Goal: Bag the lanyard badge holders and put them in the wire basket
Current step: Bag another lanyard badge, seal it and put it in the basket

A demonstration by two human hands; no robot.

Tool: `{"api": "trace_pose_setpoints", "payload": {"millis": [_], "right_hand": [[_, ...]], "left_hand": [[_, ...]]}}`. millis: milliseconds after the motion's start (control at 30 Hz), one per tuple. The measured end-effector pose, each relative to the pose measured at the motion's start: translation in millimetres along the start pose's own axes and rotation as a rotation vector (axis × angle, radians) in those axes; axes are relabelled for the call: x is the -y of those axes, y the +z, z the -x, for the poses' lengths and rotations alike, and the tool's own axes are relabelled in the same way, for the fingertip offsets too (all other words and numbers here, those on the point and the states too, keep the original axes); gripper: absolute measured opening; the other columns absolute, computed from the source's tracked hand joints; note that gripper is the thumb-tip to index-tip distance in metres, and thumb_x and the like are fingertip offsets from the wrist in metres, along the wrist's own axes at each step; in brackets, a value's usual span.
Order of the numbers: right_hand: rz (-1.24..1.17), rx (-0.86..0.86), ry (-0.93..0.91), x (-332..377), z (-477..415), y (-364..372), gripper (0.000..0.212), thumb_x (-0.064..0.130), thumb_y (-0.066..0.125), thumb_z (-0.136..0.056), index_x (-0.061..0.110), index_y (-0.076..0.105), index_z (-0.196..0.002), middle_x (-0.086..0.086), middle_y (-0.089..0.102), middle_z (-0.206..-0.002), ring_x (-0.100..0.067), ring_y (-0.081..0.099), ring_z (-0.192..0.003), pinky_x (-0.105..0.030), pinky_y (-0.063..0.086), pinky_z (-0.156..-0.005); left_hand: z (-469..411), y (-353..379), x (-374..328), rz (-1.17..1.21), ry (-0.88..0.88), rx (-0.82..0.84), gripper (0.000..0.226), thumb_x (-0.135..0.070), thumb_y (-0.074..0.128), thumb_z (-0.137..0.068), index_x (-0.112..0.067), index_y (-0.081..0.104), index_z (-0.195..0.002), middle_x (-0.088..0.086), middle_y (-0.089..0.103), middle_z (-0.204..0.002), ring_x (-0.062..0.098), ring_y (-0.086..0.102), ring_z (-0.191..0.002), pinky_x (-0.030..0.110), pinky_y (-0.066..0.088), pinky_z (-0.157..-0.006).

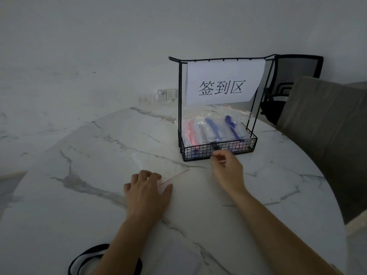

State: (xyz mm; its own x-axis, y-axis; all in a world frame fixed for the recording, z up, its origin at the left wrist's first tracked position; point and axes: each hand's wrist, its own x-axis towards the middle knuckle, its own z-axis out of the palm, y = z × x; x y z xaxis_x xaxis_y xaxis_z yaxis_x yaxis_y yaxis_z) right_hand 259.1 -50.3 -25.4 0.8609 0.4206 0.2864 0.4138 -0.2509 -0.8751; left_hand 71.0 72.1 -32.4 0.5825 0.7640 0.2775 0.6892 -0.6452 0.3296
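While left hand [148,192] presses clear bag [158,165] flat, right hand [226,167] grip perhaps pinching, black wire basket [218,150]

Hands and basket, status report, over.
Left hand flat on an empty clear bag on the table. Right hand at the wire basket front, pinching something dark, blurred. Bagged lanyards already inside. Nothing in the way.

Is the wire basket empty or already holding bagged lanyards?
Holding some: clear bags with pink and blue lanyards stand inside the wire basket.
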Motion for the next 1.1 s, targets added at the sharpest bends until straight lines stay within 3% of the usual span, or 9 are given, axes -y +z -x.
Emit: {"api": "trace_pose_setpoints", "payload": {"millis": [100, 200, 333, 433, 633, 800, 933, 1100], "right_hand": [[-0.145, 0.136, 0.137, 8, 19, 9, 0.006, 0.016, 0.066, -0.092, 0.020, 0.070, -0.093, 0.002, 0.073, -0.082, -0.013, 0.072, -0.073, -0.024, 0.056, -0.069], [-0.332, 0.275, 0.234, 18, 35, 12, 0.007, 0.013, 0.066, -0.093, 0.016, 0.072, -0.093, -0.003, 0.075, -0.080, -0.017, 0.073, -0.063, -0.023, 0.055, -0.055], [-0.290, 0.371, 0.192, 22, 40, 11, 0.006, 0.020, 0.068, -0.093, 0.019, 0.075, -0.091, -0.002, 0.075, -0.078, -0.019, 0.074, -0.064, -0.023, 0.056, -0.057], [-0.268, 0.418, 0.180, 26, 40, 9, 0.014, 0.031, 0.069, -0.092, 0.019, 0.076, -0.088, 0.001, 0.076, -0.079, -0.017, 0.074, -0.065, -0.021, 0.054, -0.057], [-0.231, 0.447, 0.157, 30, 40, 12, 0.030, 0.052, 0.070, -0.085, 0.023, 0.076, -0.082, 0.005, 0.076, -0.077, -0.013, 0.072, -0.064, -0.018, 0.053, -0.055], [-0.200, 0.460, 0.093, 26, 41, 12, 0.010, 0.033, 0.070, -0.090, 0.026, 0.076, -0.086, 0.008, 0.075, -0.078, -0.010, 0.072, -0.064, -0.016, 0.052, -0.054], [-0.193, 0.466, 0.109, 25, 39, 12, 0.010, 0.025, 0.068, -0.091, 0.022, 0.075, -0.085, 0.006, 0.074, -0.077, -0.010, 0.072, -0.065, -0.016, 0.052, -0.055], [-0.203, 0.504, 0.133, 25, 40, 11, 0.012, 0.020, 0.066, -0.089, 0.014, 0.073, -0.080, 0.001, 0.073, -0.075, -0.012, 0.072, -0.066, -0.017, 0.052, -0.057]], "left_hand": [[0, -3, 3, 0.014, -0.011, -0.017, 0.024, -0.041, 0.050, -0.095, -0.031, 0.070, -0.104, -0.007, 0.062, -0.116, 0.019, 0.052, -0.110, 0.036, 0.035, -0.090], [0, -2, 2, 0.041, -0.025, -0.030, 0.024, -0.033, 0.049, -0.098, -0.028, 0.071, -0.102, -0.007, 0.062, -0.114, 0.019, 0.052, -0.108, 0.035, 0.035, -0.089], [-2, 1, 1, 0.161, 0.001, -0.054, 0.019, -0.028, 0.053, -0.098, -0.020, 0.070, -0.101, -0.002, 0.061, -0.108, 0.022, 0.052, -0.105, 0.034, 0.038, -0.086], [-2, -1, -2, 0.348, 0.007, -0.094, 0.012, -0.024, 0.059, -0.096, -0.017, 0.069, -0.094, -0.005, 0.059, -0.096, 0.019, 0.053, -0.094, 0.029, 0.040, -0.076], [0, 0, -14, 0.420, 0.154, -0.091, 0.008, -0.022, 0.065, -0.093, -0.018, 0.069, -0.088, -0.010, 0.056, -0.084, 0.012, 0.051, -0.079, 0.015, 0.035, -0.066], [5, -1, -19, 0.428, 0.252, -0.056, 0.008, -0.018, 0.066, -0.093, -0.015, 0.070, -0.087, -0.006, 0.060, -0.083, 0.011, 0.052, -0.072, 0.013, 0.036, -0.064], [6, -1, -20, 0.442, 0.269, -0.036, 0.008, -0.015, 0.064, -0.093, -0.012, 0.069, -0.088, -0.004, 0.060, -0.084, 0.011, 0.054, -0.070, 0.012, 0.038, -0.064], [6, 2, -20, 0.471, 0.251, -0.028, 0.009, -0.011, 0.060, -0.095, -0.007, 0.064, -0.088, 0.002, 0.060, -0.085, 0.020, 0.059, -0.073, 0.033, 0.047, -0.070]]}}
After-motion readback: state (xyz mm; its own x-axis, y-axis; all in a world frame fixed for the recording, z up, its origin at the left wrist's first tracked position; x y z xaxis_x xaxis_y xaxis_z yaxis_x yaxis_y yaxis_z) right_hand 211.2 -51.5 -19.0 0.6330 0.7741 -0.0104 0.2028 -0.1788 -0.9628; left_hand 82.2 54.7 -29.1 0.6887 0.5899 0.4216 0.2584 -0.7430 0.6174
